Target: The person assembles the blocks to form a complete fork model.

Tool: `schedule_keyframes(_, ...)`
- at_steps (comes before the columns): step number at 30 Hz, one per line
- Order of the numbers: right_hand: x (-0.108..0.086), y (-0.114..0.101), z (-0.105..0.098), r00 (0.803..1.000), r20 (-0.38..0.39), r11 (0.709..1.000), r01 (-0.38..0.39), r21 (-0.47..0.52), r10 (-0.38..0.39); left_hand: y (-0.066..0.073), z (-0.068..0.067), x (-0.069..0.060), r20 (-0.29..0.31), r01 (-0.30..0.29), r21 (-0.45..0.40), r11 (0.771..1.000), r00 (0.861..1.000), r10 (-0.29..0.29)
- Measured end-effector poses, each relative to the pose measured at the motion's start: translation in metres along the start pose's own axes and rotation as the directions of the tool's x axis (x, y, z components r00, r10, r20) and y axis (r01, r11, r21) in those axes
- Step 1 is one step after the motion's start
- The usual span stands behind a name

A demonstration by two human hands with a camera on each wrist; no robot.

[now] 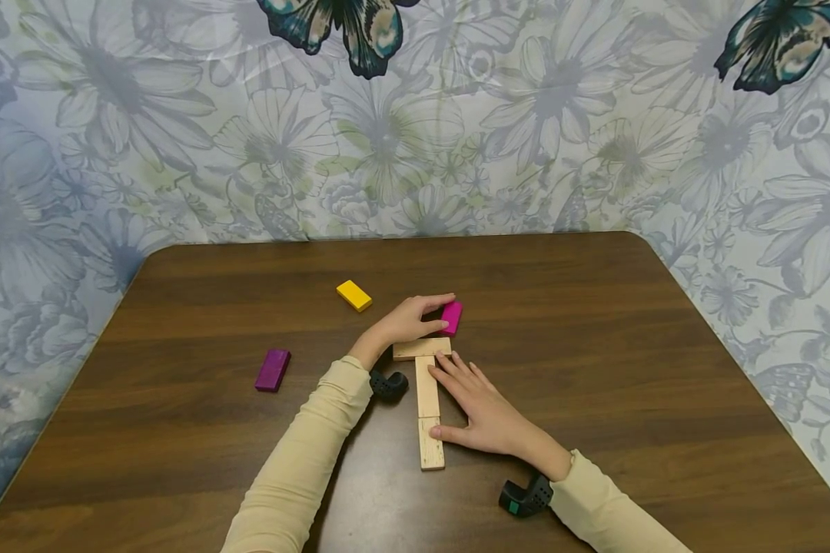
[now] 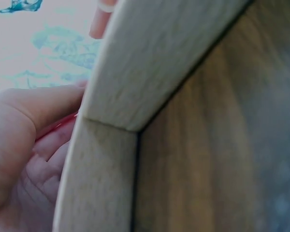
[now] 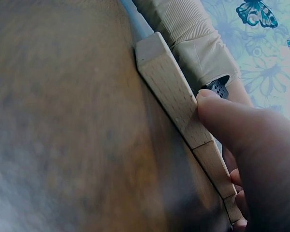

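Two plain wooden blocks (image 1: 427, 388) lie end to end in a line, with a third plain block (image 1: 415, 350) across their far end. Just beyond it, my left hand (image 1: 408, 321) pinches a pink block (image 1: 453, 316) between thumb and fingers. My right hand (image 1: 487, 418) lies spread along the right side of the line, thumb on the nearest block and fingertips by the far joint. In the right wrist view, the thumb touches a wooden block (image 3: 171, 92). The left wrist view shows two wooden blocks (image 2: 106, 179) meeting, partly hiding the left hand (image 2: 19, 145).
A yellow block (image 1: 354, 296) lies toward the back of the brown table (image 1: 560, 307), and a purple block (image 1: 273, 370) lies at the left. A wall covering with flowers and butterflies (image 1: 387, 153) rises behind the table.
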State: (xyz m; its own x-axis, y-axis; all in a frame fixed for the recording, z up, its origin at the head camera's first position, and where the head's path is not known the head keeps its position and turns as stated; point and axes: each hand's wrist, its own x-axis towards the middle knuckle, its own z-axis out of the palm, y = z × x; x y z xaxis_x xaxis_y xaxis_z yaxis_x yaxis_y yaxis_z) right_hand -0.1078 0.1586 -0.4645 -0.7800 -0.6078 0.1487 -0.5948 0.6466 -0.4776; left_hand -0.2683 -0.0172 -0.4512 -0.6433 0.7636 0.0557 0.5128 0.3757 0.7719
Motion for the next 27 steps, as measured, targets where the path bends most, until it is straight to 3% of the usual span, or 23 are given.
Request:
schedule_keyframes(12,0.000,0.001,0.001,1.000,0.007,1.000,-0.001,-0.004,0.001,0.001,0.001,-0.004,-0.002,0.004,0.075,0.997,1.000,-0.004)
schedule_keyframes(19,0.000,0.001,0.001,1.000,0.009,1.000,-0.006,-0.003,0.006,0.003,-0.005,-0.009,-0.012,-0.009,0.074,0.997,1.000,0.010)
schedule_keyframes(24,0.001,0.001,0.001,1.000,0.011,1.000,-0.014,-0.004,0.014,0.005,-0.021,-0.027,-0.128,0.033,0.027,0.999,0.991,-0.030)
schedule_keyframes(27,0.001,0.001,0.001,1.000,0.010,1.000,-0.018,-0.005,0.018,0.001,-0.032,-0.042,-0.260,0.068,0.019,0.998,0.964,-0.060)
